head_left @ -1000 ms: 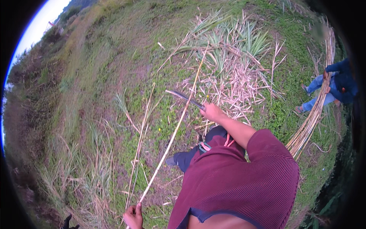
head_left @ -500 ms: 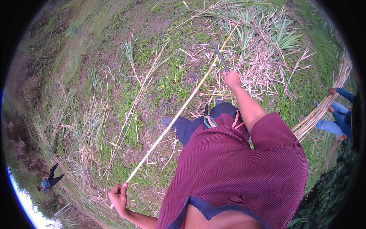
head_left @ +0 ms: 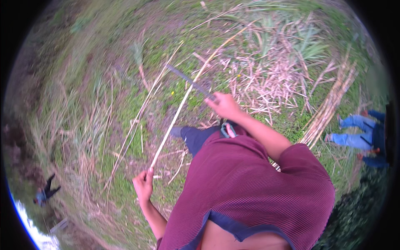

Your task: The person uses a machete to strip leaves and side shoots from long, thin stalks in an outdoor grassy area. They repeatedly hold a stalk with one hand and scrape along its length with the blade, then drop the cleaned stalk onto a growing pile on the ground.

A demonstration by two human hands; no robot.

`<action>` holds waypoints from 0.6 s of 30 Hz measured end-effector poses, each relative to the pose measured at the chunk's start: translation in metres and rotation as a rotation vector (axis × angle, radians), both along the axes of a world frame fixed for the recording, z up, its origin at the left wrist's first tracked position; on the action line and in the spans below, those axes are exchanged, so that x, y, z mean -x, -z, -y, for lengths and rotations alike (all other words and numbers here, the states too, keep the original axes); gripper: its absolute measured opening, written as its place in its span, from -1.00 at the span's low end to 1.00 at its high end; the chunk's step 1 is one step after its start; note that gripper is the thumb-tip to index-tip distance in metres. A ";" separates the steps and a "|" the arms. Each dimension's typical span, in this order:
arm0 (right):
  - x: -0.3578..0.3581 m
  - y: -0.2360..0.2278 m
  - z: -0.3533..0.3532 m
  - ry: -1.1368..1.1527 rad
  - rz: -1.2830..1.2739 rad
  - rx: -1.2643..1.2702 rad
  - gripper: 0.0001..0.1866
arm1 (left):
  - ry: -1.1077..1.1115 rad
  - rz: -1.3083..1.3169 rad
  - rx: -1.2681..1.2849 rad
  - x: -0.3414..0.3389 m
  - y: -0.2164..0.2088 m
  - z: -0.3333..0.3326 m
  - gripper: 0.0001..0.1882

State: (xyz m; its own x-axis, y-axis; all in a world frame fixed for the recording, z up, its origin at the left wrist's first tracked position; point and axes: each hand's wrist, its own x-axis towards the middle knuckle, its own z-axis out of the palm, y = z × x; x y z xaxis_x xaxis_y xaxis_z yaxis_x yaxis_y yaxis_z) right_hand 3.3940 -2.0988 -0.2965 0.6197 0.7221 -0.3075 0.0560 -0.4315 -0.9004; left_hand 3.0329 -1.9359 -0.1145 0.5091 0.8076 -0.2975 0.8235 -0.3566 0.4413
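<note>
My left hand (head_left: 143, 183), at the lower left, is closed round the near end of a long, pale yellow, cane-like stalk (head_left: 179, 110). The stalk slants away from me, up and to the right, with its far end by the leaf pile. In my right hand (head_left: 226, 106), fingers wrapped round its handle, is a long dark knife (head_left: 183, 77). Its blade points to the far left and crosses the stalk about midway along; whether the two touch I cannot tell. Some motion blur softens the scene.
Dry strips and green leaves (head_left: 279, 79) lie heaped at the far right. Beside them a bundle of stalks (head_left: 329, 106) rests on the grass, near a co-worker in jeans (head_left: 354, 131). Thin loose stalks (head_left: 137, 118) lie left of mine. Another person (head_left: 46, 191) is farther off, lower left.
My right hand and the knife have swung left and nearer along the stalk. My left hand has moved up and right with the stalk's end. The co-worker's hands have come off the bundle.
</note>
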 end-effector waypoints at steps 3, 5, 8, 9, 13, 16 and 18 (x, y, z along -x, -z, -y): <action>0.014 -0.023 -0.014 0.101 -0.064 -0.096 -0.44 | -0.039 0.078 0.042 0.022 0.028 0.012 -0.55; 0.012 -0.050 -0.025 0.134 -0.253 -0.155 -0.45 | -0.090 0.229 0.179 0.031 0.027 0.020 -0.51; 0.011 -0.088 -0.038 0.186 -0.380 -0.220 -0.50 | -0.101 0.395 0.285 0.050 0.032 0.017 -0.51; 0.011 -0.094 -0.043 0.196 -0.363 -0.217 -0.52 | -0.103 0.428 0.295 0.051 0.034 0.011 -0.51; 0.019 -0.130 -0.051 0.180 -0.340 -0.335 -0.63 | -0.172 0.515 0.361 0.070 0.043 -0.006 -0.54; 0.024 -0.124 -0.071 0.176 -0.148 -0.471 -0.67 | -0.223 0.560 0.442 0.082 0.058 -0.010 -0.62; 0.015 -0.123 -0.075 0.210 -0.134 -0.495 -0.69 | -0.184 0.527 0.447 0.069 0.055 -0.003 -0.65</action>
